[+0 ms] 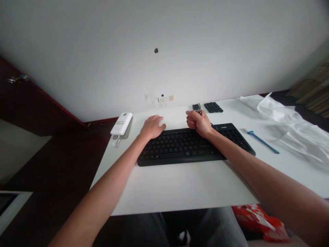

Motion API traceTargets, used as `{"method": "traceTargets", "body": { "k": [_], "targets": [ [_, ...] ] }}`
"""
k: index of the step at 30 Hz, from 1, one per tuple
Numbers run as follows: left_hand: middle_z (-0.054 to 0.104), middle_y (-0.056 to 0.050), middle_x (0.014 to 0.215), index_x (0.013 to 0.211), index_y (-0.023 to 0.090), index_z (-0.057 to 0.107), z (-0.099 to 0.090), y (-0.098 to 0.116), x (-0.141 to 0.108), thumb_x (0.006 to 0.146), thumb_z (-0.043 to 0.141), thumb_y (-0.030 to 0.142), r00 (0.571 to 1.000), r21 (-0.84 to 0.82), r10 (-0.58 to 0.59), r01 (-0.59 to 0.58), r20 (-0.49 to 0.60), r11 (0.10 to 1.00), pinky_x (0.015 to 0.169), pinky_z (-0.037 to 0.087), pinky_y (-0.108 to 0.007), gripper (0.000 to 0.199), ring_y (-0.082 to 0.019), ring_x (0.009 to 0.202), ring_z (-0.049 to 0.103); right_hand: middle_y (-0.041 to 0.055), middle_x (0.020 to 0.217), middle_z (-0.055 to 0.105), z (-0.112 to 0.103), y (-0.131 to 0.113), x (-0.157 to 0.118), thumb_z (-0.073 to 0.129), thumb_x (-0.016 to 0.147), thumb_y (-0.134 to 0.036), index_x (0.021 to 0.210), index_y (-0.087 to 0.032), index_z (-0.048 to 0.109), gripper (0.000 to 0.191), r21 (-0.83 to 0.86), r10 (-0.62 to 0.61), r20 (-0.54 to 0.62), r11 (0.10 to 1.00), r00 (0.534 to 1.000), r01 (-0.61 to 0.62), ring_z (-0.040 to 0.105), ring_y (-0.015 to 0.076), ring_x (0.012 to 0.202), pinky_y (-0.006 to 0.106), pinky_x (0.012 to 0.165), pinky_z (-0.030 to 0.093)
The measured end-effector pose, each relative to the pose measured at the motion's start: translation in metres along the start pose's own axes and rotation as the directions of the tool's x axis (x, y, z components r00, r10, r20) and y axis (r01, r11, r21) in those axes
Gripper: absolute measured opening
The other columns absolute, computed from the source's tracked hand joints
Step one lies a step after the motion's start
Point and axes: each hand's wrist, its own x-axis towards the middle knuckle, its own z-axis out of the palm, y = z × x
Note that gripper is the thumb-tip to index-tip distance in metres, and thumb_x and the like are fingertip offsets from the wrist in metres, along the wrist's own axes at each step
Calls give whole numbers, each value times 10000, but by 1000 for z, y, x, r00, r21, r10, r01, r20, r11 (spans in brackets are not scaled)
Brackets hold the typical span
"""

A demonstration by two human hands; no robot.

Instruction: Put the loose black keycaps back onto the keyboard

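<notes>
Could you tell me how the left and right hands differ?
The left hand lies open, palm down; the right hand is curled into a fist. The left is nearer the white power bank, the right nearer the black keypad. Both sit at the keyboard's top edge.
</notes>
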Motion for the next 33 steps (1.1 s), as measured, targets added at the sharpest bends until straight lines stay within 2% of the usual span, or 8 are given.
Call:
{"method": "traceTargets", "body": {
  "k": [14,20,26,29,33],
  "targets": [
    [510,-103,1576,1457,216,563,-1,0,-1,1027,447,464,1000,-4,0,0,2,1000,1233,332,-436,510,-280,1469,440,-74,482,260,6,1,-4,701,802,-364,546,-250,283,504,-99,-26,-84,995,996,18,209,70,437,257,391,171],
    [496,-104,1589,1467,215,554,-3,2,-3,1033,445,451,1000,7,-10,10,10,1000,1246,313,-432,507,-275,1486,419,-52,467,316,6,5,-6,706,788,-358,541,-249,324,468,-200,-8,-86,980,996,-9,279,88,446,251,382,237],
    [499,-102,1590,1462,207,565,-6,4,-4,1028,459,438,1000,-6,-9,9,21,1000,1249,314,-424,503,-273,1478,434,-69,484,278,4,6,-4,705,810,-362,545,-246,309,490,-81,17,-55,996,998,-22,227,73,441,247,389,190],
    [492,-103,1597,1471,194,564,-8,5,-5,1027,457,433,999,-14,-25,26,29,1000,1258,302,-424,516,-273,1490,422,-91,486,213,2,2,0,717,799,-353,559,-252,269,518,55,80,-45,995,996,-77,159,65,434,244,383,143],
    [489,-90,1602,1475,202,567,-10,6,-5,1024,461,423,998,-16,-45,46,34,999,1264,302,-419,514,-261,1496,418,-97,476,163,-9,-6,6,683,811,-330,566,-251,216,534,189,163,-22,970,986,-157,104,70,428,240,366,140]
  ]
}}
